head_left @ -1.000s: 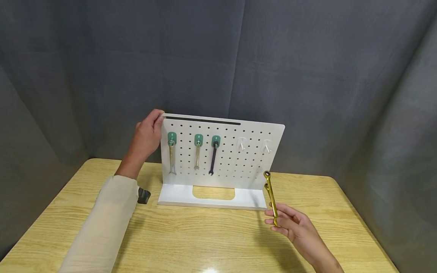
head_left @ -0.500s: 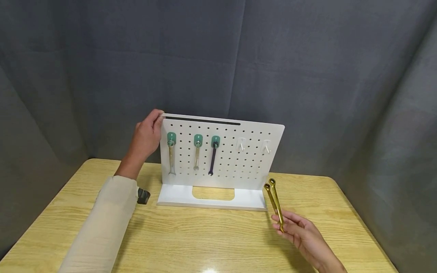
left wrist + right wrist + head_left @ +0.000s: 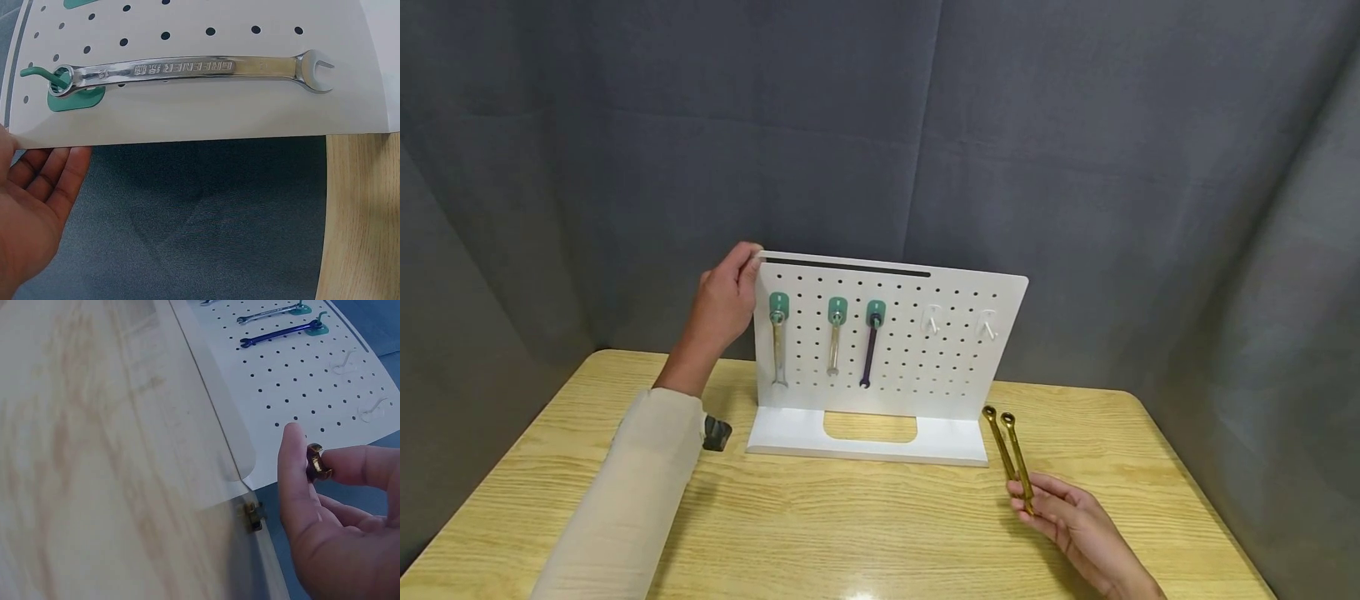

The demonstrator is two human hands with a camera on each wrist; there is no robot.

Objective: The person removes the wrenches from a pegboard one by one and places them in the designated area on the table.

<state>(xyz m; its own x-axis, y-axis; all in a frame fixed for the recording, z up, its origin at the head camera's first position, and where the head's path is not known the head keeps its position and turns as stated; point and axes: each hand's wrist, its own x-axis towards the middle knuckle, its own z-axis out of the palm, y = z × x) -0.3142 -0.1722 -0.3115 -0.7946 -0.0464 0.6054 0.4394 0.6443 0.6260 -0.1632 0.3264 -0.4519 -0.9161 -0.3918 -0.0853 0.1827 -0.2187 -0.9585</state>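
My left hand (image 3: 724,300) grips the upper left corner of a white pegboard stand (image 3: 895,367). Near that hand, a silver wrench (image 3: 181,67) hangs by its ring end on a green hook (image 3: 75,100). A smaller silver wrench (image 3: 833,350) and a purple wrench (image 3: 869,354) hang to its right. Off the board's lower right corner, my right hand (image 3: 1067,521) holds two gold wrenches (image 3: 1019,458), ring ends up and slightly spread apart. In the right wrist view, thumb and finger pinch one gold wrench's jaw end (image 3: 319,464); the other gold wrench (image 3: 252,514) shows blurred.
Two clear hooks (image 3: 988,325) are fixed on the board's right half. The stand's base has a cutout (image 3: 870,427) and sits on a wooden table (image 3: 850,517). A small black block (image 3: 717,433) is beside the left sleeve. Grey curtains (image 3: 850,125) hang behind.
My right hand has drawn back down and to the right with the gold wrenches, whose ring ends now stand lower and side by side. The left hand stays on the board.
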